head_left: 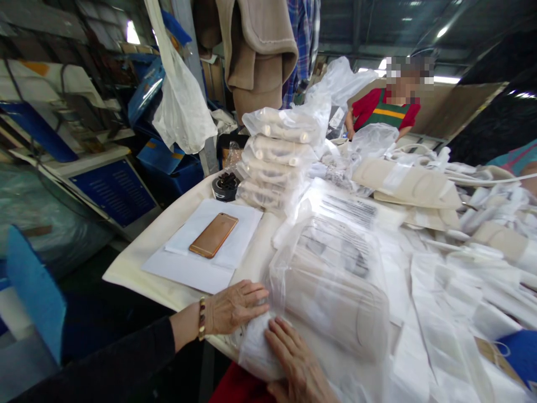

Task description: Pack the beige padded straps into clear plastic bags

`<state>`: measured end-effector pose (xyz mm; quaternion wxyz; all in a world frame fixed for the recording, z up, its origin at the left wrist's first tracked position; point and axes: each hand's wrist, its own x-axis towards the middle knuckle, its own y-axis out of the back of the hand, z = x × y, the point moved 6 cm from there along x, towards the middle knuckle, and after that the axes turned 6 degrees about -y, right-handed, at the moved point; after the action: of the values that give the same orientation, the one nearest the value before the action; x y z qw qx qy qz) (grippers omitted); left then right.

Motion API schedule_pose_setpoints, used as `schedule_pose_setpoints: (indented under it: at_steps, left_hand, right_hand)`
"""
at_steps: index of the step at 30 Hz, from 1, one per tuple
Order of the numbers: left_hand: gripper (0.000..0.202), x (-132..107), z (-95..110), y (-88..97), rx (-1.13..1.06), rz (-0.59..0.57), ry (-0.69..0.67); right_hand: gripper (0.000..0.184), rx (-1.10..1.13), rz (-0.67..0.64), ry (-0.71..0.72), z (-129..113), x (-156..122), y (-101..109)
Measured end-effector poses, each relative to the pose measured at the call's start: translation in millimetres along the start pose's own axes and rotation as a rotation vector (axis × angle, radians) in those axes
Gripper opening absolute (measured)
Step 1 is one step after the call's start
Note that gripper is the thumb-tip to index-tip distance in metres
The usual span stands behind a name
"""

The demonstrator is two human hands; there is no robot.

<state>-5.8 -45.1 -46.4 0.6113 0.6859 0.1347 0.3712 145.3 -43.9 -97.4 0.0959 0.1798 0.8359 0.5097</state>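
My left hand [235,308] lies flat with fingers stretched against the near end of a clear plastic bag [331,291] that holds a beige rolled item and a printed sheet. My right hand [296,364] rests flat on the same bag's near end, where a white bundle [255,350] shows inside the plastic. Both hands press on the bag without gripping it. A beaded bracelet [202,319] sits on my left wrist.
A gold phone [213,235] lies on white paper [201,252] to the left. A stack of bagged items [277,162] stands behind it, beside a small dark cup [225,186]. Loose beige items and white tubing [419,184] cover the right side. A person in red [384,109] works across the table.
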Motion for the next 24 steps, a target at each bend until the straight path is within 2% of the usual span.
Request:
schedule_pose_setpoints:
  at_steps: [6,10,12,15,18,21,24]
  left_hand:
    - [0.032,8,15,-6.1,0.051,0.021,-0.095]
    - [0.034,16,23,-1.2,0.107,0.065,-0.125]
    - [0.035,16,22,1.1,0.075,0.067,-0.101]
    - [0.035,13,15,-0.5,-0.037,0.024,-0.069]
    - [0.036,10,5,-5.0,-0.190,-0.018,-0.009]
    - [0.038,9,-3,-7.9,-0.358,-0.034,0.067]
    - [0.038,12,-9,-8.0,-0.472,-0.069,0.136]
  right_hand:
    - [0.088,-0.020,0.044,0.014,-3,1,-14]
    - [0.088,-0.040,0.112,0.000,-10,-4,-10]
    - [0.089,-0.003,0.135,-0.017,-11,-11,2]
    - [0.082,0.049,0.165,-0.132,-2,-27,34]
    - [0.078,0.062,0.110,-0.245,12,-48,64]
    - [0.083,0.051,0.031,-0.311,27,-76,83]
    - [0.078,0.001,0.037,-0.372,44,-113,96]
